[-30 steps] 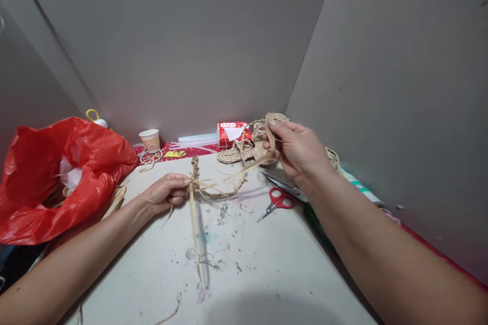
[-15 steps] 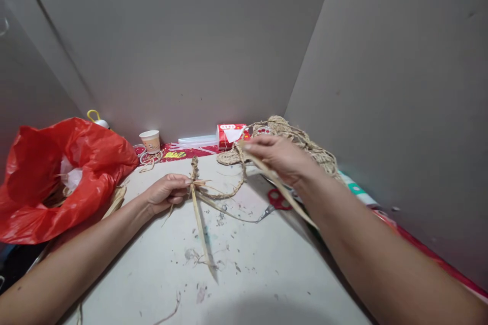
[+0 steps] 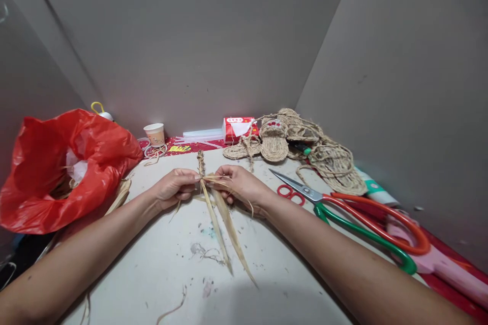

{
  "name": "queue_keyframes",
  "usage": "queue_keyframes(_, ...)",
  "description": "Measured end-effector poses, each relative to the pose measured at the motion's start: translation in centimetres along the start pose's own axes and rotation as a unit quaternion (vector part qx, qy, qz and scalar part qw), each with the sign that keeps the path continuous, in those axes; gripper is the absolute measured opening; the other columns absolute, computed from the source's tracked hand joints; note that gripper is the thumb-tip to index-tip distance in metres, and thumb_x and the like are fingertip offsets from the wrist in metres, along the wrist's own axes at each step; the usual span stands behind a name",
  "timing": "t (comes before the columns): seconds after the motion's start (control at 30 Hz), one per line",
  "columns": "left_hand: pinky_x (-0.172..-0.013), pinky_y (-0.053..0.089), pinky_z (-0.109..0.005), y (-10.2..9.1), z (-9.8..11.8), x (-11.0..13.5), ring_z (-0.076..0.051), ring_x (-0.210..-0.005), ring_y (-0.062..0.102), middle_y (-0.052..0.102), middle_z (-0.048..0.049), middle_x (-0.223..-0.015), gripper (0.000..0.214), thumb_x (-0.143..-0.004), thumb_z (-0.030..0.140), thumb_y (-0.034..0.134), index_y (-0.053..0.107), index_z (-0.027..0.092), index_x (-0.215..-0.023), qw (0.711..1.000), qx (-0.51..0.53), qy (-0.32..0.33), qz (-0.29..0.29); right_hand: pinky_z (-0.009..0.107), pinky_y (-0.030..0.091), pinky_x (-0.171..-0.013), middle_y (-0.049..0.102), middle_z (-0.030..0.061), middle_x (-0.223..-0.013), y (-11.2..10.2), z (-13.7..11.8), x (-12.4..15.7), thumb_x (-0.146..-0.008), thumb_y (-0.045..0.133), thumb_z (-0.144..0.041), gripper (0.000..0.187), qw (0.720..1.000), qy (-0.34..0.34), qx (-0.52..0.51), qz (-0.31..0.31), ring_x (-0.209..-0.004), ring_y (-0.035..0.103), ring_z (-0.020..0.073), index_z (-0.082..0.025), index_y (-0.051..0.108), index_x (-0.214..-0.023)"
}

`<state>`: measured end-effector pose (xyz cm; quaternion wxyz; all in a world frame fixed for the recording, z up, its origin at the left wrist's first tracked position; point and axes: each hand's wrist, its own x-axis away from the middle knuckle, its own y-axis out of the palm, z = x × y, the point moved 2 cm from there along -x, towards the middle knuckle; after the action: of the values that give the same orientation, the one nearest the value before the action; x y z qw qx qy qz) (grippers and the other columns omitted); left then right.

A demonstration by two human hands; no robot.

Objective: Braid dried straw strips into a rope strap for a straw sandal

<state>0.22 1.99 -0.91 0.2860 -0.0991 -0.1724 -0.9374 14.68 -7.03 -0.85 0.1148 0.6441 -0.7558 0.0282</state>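
Note:
My left hand [image 3: 174, 189] and my right hand [image 3: 238, 187] meet over the middle of the white table [image 3: 267, 274], both pinched on a short plaited straw cord [image 3: 201, 161] that points away from me. Two long loose straw strips [image 3: 224, 228] trail from between my fingers towards me across the table top. My right hand's fingers curl around the strands just right of the cord. My left thumb and forefinger press on the same knot from the left.
A red plastic bag [image 3: 57, 167] with straw in it sits at the left. Woven straw sandals [image 3: 274, 144], a red tissue box [image 3: 238, 128] and a paper cup [image 3: 155, 134] line the back wall. Large orange-and-green scissors [image 3: 358, 216] and small red scissors [image 3: 292, 194] lie right.
My right hand came down from the back right, carrying a straw strip, and now grips the cord beside my left hand. The view shifted a little, so the large scissors show.

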Motion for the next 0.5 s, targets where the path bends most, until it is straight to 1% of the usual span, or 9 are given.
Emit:
queue_keyframes(0.1,-0.038,0.009,-0.017,0.1,0.0,0.0,-0.001,-0.040,0.015,0.024,0.0100,-0.045,0.027,-0.068,0.028,0.073,0.052,0.012,-0.061,1.000,-0.025,0.004,-0.002,0.013,0.027,-0.031,0.045,-0.0104,-0.041,0.3,0.2,-0.1,-0.064,0.075,-0.022,0.031,1.000,-0.012,-0.022,-0.013,-0.033,0.035,0.0028,-0.019,0.044,-0.064)
queue_keyframes(0.17,-0.038,0.009,-0.017,0.2,-0.1,-0.1,-0.001,-0.040,0.015,0.027,0.0094,-0.045,0.026,-0.068,0.029,0.073,0.054,0.012,-0.063,0.999,-0.040,0.009,-0.003,0.013,0.028,-0.031,0.048,-0.0095,-0.043,0.4,0.4,-0.1,-0.065,0.073,-0.020,0.029,0.999,-0.011,-0.032,-0.029,-0.034,0.038,0.0035,-0.019,0.045,-0.066)
queue_keyframes(0.23,-0.038,0.009,-0.017,0.1,-0.1,-0.1,-0.001,-0.039,0.016,0.030,0.0088,-0.045,0.025,-0.068,0.030,0.073,0.056,0.011,-0.064,0.999,-0.043,0.011,-0.001,0.013,0.031,-0.032,0.053,-0.0071,-0.045,0.3,0.5,0.0,-0.067,0.071,-0.020,0.024,0.998,-0.002,-0.037,-0.050,-0.035,0.043,0.0046,-0.018,0.047,-0.069)
queue_keyframes(0.33,-0.038,0.010,-0.017,0.1,-0.1,-0.1,-0.001,-0.040,0.016,0.028,0.0092,-0.045,0.026,-0.067,0.028,0.073,0.054,0.012,-0.061,1.000,-0.027,0.011,0.001,0.013,0.036,-0.036,0.060,-0.0030,-0.050,-0.1,0.5,0.1,-0.069,0.071,-0.021,0.020,0.994,0.006,-0.060,-0.086,-0.039,0.048,0.0056,-0.016,0.053,-0.076)
queue_keyframes(0.4,-0.038,0.010,-0.017,0.1,-0.1,-0.1,-0.001,-0.040,0.016,0.025,0.0099,-0.045,0.027,-0.066,0.026,0.073,0.052,0.012,-0.059,1.000,-0.014,0.008,0.005,0.013,0.036,-0.037,0.060,-0.0023,-0.051,-0.4,0.4,0.1,-0.068,0.071,-0.021,0.018,0.992,0.015,-0.075,-0.102,-0.040,0.048,0.0050,-0.014,0.057,-0.077)
queue_keyframes(0.5,-0.038,0.010,-0.016,0.0,0.0,-0.1,-0.001,-0.040,0.015,0.024,0.0103,-0.045,0.027,-0.066,0.024,0.073,0.050,0.013,-0.059,1.000,0.000,0.004,0.012,0.012,0.034,-0.037,0.055,-0.0039,-0.047,-0.7,0.2,0.1,-0.068,0.072,-0.023,0.018,0.991,0.034,-0.079,-0.104,-0.038,0.045,0.0032,-0.012,0.059,-0.072)
